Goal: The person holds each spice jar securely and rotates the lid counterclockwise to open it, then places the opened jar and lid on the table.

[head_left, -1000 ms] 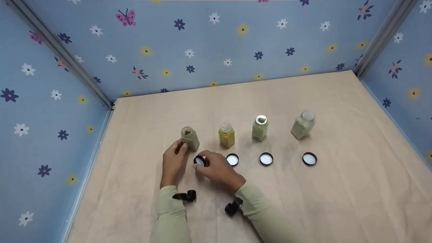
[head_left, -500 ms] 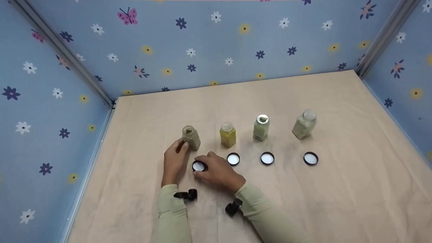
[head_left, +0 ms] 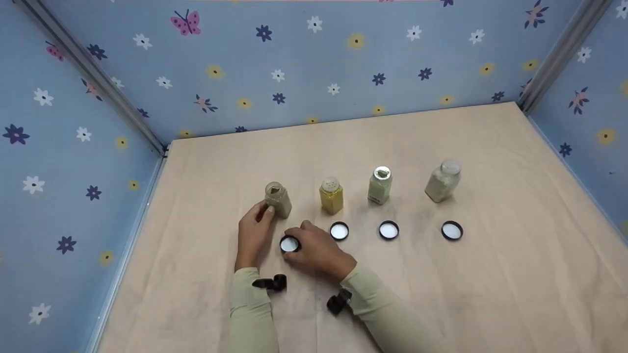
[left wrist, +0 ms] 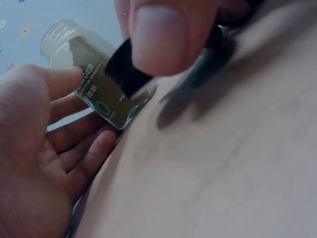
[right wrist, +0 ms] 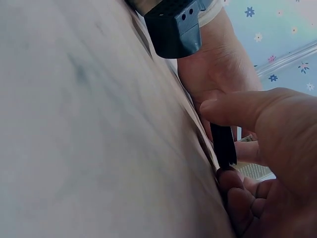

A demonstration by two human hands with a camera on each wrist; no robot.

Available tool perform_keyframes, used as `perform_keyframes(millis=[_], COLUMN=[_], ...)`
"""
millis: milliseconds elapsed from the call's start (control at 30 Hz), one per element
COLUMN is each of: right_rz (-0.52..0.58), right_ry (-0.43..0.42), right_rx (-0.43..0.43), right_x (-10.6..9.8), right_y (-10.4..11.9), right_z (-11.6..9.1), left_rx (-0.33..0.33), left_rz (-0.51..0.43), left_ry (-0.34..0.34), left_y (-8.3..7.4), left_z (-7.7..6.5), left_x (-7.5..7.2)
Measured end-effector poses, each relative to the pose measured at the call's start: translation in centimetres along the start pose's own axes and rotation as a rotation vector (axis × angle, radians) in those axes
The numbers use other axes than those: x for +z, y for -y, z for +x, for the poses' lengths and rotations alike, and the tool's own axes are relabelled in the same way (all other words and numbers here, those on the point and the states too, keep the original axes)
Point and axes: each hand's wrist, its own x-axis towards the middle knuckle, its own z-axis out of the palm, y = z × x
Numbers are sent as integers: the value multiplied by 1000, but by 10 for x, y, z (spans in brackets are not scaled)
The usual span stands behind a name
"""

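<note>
My left hand grips a glass spice jar of brown powder that stands uncapped on the table. In the left wrist view the thumb lies against the printed side of the jar, with fingers reaching behind it. Just in front of the jar, my right hand pinches a black lid between thumb and fingers, its white inside facing up. The right wrist view shows the lid edge-on, very close to the tabletop; whether it touches is hard to tell.
Right of the jar stand a yellow spice jar, a green one and a pale green one. Three black lids lie white side up before them: one lid beside my right hand, a middle lid and a far-right lid.
The right hand has lowered the lid toward the table, and the lid has turned from tilted to nearly flat. The left hand and the jar have stayed in place.
</note>
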Motion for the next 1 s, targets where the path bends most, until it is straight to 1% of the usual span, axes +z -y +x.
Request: perform_keyframes(millis=[200, 300, 400, 500, 633, 700, 800, 1000], right_rz=[-40, -25, 8, 57, 119, 131, 124, 73], right_ry=[7, 16, 8, -29, -115, -150, -185, -228], right_rx=[-14, -18, -28, -49, -87, -94, -70, -14], right_x=[1, 0, -3, -6, -14, -20, -31, -53], right_y=[1, 2, 4, 4, 3, 1, -2, -13], right_z=[1, 2, 3, 2, 1, 1, -2, -12], left_rx=[1, 5, 9, 9, 12, 13, 7, -24], left_rz=[0, 3, 2, -3, -6, -6, -5, -21], left_ry=[-11, -13, -10, -10, -17, -31, -49, -93], left_y=[3, 3, 3, 5, 7, 7, 5, -1], left_z=[1, 3, 4, 3, 2, 2, 2, 0], left_x=[-1, -4, -7, -10, -10, -9, -9, -13])
